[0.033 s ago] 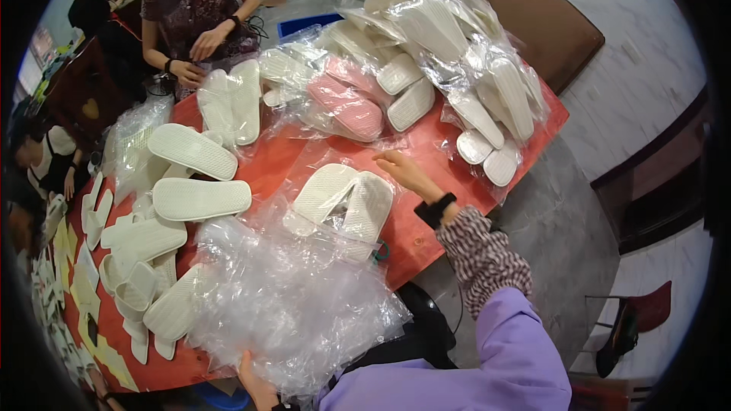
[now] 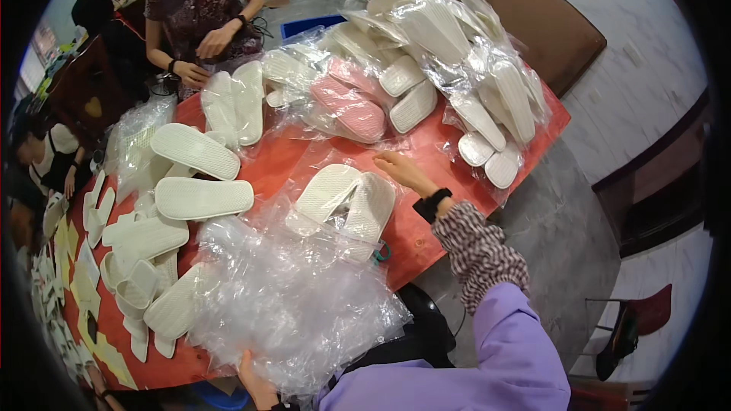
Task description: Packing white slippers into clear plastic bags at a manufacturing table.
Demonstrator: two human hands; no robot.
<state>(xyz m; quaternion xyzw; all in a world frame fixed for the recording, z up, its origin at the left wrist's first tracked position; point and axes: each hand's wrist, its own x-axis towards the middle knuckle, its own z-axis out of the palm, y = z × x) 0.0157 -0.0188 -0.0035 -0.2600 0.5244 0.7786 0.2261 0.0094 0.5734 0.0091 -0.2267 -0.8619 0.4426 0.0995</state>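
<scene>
No readable text in your view, no legible labels, brands or numbers, no signs you can read

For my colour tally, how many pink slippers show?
2, on the far half of the red table: a front pink slipper and a rear pink slipper partly behind it. Others may be hidden.
</scene>
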